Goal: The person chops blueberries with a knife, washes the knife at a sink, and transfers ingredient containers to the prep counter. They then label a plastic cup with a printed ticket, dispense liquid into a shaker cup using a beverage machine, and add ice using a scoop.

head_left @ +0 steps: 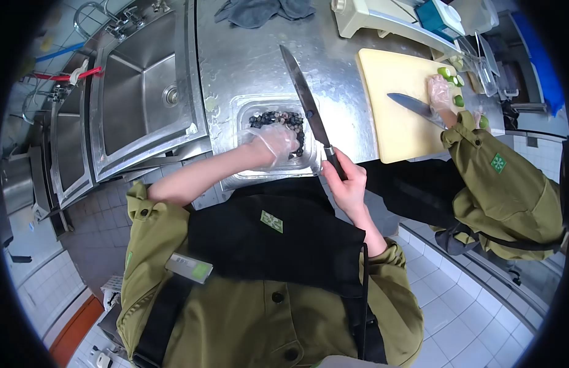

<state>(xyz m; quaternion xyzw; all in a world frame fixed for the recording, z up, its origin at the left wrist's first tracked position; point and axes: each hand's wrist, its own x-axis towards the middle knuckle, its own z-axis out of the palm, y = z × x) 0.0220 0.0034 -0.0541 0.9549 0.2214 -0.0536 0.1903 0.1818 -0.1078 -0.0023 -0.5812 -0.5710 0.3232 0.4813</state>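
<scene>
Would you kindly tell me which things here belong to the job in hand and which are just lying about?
In the job: knife (right hand), tub, dark pieces (left hand).

Not in the job: cloth, sink; board, limes, second knife (a co-worker's).

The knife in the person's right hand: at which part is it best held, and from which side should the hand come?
Best to hold the knife by its dark handle, coming from the wearer's side. The handle end points back toward the wearer while the long blade reaches away over the counter, so this likely keeps fingers off the blade. The right hand grips it there.
</scene>
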